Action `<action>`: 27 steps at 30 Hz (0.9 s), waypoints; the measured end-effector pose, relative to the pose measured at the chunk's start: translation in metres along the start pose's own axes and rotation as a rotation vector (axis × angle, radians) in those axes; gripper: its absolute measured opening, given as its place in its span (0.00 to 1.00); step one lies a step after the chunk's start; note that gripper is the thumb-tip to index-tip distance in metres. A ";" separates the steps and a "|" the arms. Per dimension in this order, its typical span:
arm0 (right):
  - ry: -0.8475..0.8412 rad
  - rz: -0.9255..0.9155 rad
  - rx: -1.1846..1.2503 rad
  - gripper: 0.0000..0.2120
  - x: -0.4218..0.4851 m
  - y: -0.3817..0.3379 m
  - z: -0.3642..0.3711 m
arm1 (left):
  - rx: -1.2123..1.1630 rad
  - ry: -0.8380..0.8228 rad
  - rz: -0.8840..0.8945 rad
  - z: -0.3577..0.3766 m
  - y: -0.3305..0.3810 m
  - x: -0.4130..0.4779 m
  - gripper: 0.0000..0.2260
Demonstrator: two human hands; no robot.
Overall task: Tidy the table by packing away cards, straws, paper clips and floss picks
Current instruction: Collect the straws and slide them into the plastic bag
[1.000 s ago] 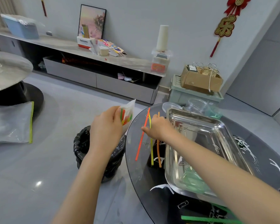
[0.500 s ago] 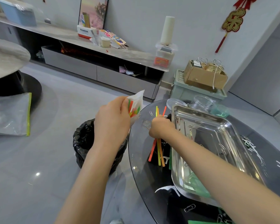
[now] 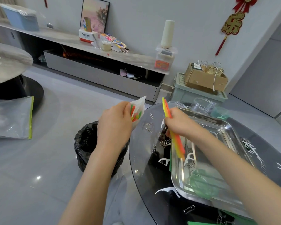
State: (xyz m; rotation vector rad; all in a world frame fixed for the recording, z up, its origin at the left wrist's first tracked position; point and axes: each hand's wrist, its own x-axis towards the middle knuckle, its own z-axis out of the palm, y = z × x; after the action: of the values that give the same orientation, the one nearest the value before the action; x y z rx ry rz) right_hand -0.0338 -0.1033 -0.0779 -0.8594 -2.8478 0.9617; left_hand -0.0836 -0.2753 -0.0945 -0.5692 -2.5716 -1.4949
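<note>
Above the table's left rim: a bundle of yellow, orange and red straws (image 3: 178, 144), tilted, lower ends over the steel tray (image 3: 226, 127).
Right hand (image 3: 181, 124): fingers curled round the bundle's middle.
Left hand (image 3: 115, 125): pinches a pale bag (image 3: 139, 105) with coloured straw ends inside, just left of the bundle.
Table (image 3: 139, 169): paper clips (image 3: 149, 129) and floss picks (image 3: 163, 162) scattered on the glass beside the tray.
Floor: black-lined bin (image 3: 86, 143) beneath the left hand.

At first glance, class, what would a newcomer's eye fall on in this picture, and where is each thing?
The bright straws gripped in the right hand, over the left edge of the steel tray, stand out most. The left hand holds a small bag of coloured pieces, above the black bin. A red and gold ornament hangs top right.
</note>
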 end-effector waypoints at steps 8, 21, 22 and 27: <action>-0.161 -0.254 0.402 0.18 -0.099 0.020 -0.042 | -0.019 -0.017 0.067 0.015 0.008 -0.010 0.13; -0.203 -0.345 -0.028 0.21 -0.130 0.029 -0.063 | -0.060 -0.026 0.052 0.025 0.019 -0.032 0.12; -0.233 -0.311 -0.033 0.21 -0.130 0.025 -0.068 | -0.056 -0.034 0.065 0.025 0.020 -0.033 0.11; -0.365 -0.178 0.045 0.18 -0.119 -0.003 -0.088 | 0.043 -0.074 0.218 0.033 0.019 -0.039 0.18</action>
State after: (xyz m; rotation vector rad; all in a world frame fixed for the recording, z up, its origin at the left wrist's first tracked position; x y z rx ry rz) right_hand 0.0818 -0.1163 0.0130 -0.4537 -3.1123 1.2658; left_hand -0.0374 -0.2494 -0.1067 -0.8825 -2.4915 -1.3691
